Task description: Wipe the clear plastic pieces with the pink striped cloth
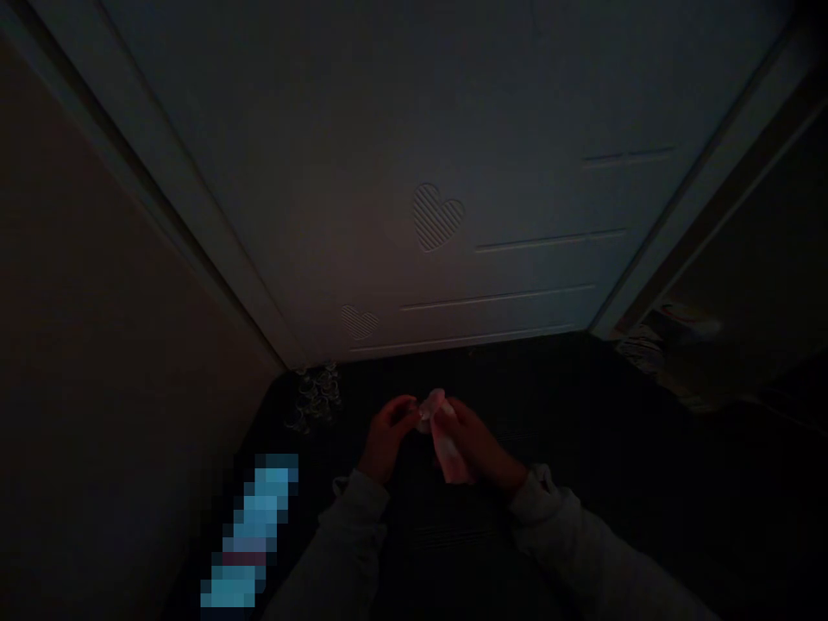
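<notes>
In dim light, a pale pinkish piece of soft material (pixel 453 453) hangs from my right hand (pixel 477 440), whose fingers are closed round its upper part. Its lower end droops below the fingers. On the other side, my left hand (pixel 386 434) has its thumb and fingertips brought together at the left edge of the material's bunched top. Whether those fingertips pinch the material or a small thing beside it is too dark to tell. Both hands are close together above a dark surface.
A pale door (pixel 310 172) with embossed hearts and lines stands ahead. Several small ring-like items (pixel 316 397) lie at its lower left corner. A bright, pixelated panel (pixel 249 535) is at the lower left. Unclear pale items (pixel 686 323) lie beyond the door frame at right.
</notes>
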A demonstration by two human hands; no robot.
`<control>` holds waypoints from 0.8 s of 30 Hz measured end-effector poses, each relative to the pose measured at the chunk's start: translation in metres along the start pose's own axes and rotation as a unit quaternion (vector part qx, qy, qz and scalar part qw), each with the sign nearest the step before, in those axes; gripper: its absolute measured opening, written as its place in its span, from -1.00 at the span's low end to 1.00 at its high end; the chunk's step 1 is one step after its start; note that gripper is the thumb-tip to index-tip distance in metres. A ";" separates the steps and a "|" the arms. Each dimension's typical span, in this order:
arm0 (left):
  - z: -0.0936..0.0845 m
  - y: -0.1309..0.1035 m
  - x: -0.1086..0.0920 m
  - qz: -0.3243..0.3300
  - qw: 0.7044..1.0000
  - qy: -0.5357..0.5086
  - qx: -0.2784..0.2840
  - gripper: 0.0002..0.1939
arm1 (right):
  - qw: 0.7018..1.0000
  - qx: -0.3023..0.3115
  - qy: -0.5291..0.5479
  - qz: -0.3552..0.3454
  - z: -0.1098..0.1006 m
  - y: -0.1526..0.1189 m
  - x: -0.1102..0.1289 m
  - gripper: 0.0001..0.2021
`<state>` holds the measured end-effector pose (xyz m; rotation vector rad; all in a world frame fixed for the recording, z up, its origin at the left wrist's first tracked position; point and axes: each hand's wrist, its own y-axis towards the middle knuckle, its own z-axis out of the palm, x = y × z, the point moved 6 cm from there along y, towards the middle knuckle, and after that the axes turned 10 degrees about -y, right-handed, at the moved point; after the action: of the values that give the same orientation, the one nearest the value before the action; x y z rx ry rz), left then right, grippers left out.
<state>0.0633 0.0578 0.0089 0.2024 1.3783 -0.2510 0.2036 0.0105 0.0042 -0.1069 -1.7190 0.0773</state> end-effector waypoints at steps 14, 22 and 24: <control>0.006 -0.002 -0.001 0.004 0.999 0.016 0.044 -0.77 | 0.967 0.062 0.214 0.121 0.010 -0.013 0.001 -0.76; 0.003 -0.001 0.001 0.013 1.000 -0.005 0.026 -0.74 | 0.945 0.082 0.298 0.104 0.013 -0.005 0.004 -0.73; 0.001 0.000 0.003 0.016 1.000 -0.015 0.021 -0.74 | 0.943 0.088 0.305 0.099 0.012 -0.003 0.004 -0.73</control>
<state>0.0652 0.0570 0.0061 0.2546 1.3396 -0.2557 0.1908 0.0085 0.0062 -0.1522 -1.0705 0.3141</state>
